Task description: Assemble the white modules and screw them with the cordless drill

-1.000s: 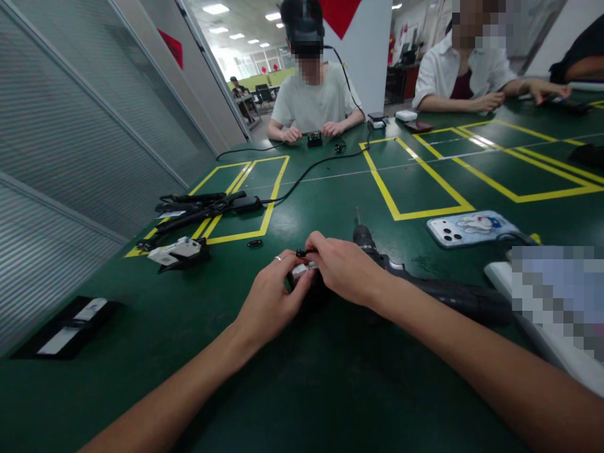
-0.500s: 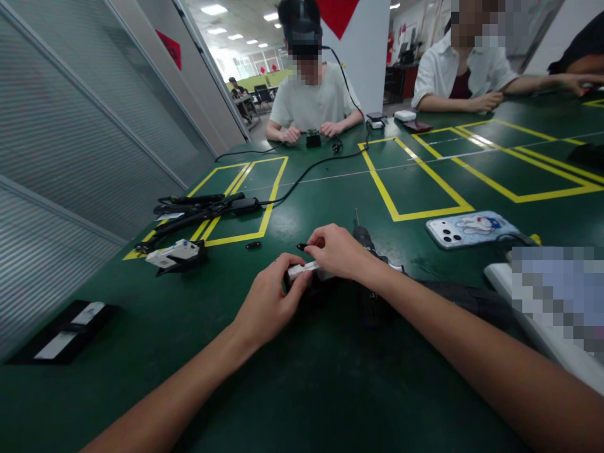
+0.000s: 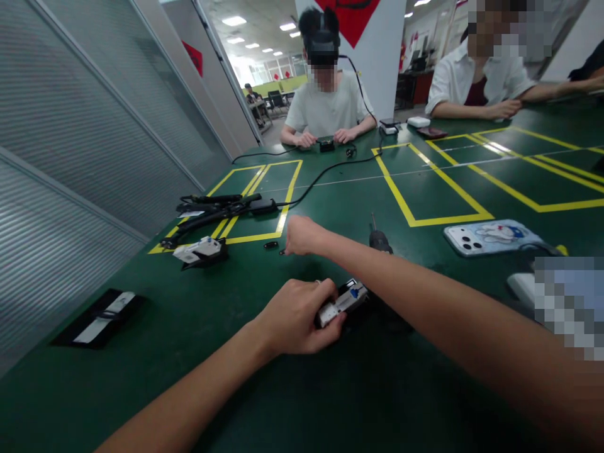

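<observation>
My left hand (image 3: 297, 318) grips a small white and black device (image 3: 342, 301) low over the green table (image 3: 236, 377). My right hand (image 3: 302, 236) is stretched forward and to the left, fingers pinched on a small black part whose tip shows at the fingertips (image 3: 282, 252). Another small black part (image 3: 270, 245) lies on the table just left of that hand. A black power screwdriver (image 3: 379, 240) lies partly hidden behind my right forearm.
A similar white and black device (image 3: 201, 251) and a bundle of black cables (image 3: 214, 207) lie to the left. A flat black tray (image 3: 97, 318) is near the left edge. A phone (image 3: 491, 236) lies at right. Two people sit across the table.
My right hand has left the device with the small black part and reached forward-left toward the table. My left hand has drawn the device back. The view has shifted a little.
</observation>
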`<state>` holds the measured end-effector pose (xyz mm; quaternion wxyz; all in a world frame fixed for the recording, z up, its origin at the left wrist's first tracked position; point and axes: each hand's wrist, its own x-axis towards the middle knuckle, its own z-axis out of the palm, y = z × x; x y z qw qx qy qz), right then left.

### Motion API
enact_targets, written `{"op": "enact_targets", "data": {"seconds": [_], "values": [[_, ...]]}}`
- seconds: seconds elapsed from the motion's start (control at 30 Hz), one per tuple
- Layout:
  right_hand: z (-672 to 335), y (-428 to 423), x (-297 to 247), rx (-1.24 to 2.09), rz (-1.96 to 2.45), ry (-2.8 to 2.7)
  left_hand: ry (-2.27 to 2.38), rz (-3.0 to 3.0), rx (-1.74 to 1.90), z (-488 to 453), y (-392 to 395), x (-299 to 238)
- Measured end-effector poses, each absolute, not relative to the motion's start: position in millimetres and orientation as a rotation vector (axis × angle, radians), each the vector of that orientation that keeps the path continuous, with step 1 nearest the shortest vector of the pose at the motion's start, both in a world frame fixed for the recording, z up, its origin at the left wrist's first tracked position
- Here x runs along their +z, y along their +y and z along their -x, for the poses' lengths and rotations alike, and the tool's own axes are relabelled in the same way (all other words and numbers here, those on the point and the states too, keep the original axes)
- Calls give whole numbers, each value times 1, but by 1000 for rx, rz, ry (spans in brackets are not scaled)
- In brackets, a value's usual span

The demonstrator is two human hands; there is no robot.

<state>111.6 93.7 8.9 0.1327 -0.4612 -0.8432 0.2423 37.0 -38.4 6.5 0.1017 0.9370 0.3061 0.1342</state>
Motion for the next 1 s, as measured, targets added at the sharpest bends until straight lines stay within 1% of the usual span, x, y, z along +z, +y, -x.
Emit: {"op": "enact_targets", "data": {"seconds": [0.17,0.27,0.37,0.53,0.67,0.77,0.83,0.9,1.0], "values": [[-68,112,-16,576,1256,-2550,782,-2874,448,-34,-37,2],[-59,116,-29,587,1202,-2564,788,-2878,443,-32,-36,1],[-64,118,-27,624,1157,-2571,816,-2864,424,-31,-35,2],[-102,114,7,521,1161,-2402,883,-2842,430,-34,-37,5],[-154,76,31,510,1093,-2266,1107,-2809,434,-36,-34,3],[-190,35,27,583,953,-2264,1303,-2771,409,-34,-29,2],[-208,15,17,738,929,-2266,1421,-2765,376,-33,-24,3],[-219,5,6,809,866,-2244,1517,-2758,340,-34,-22,5],[-226,4,-5,745,762,-2233,1581,-2726,303,-36,-20,10]]}}
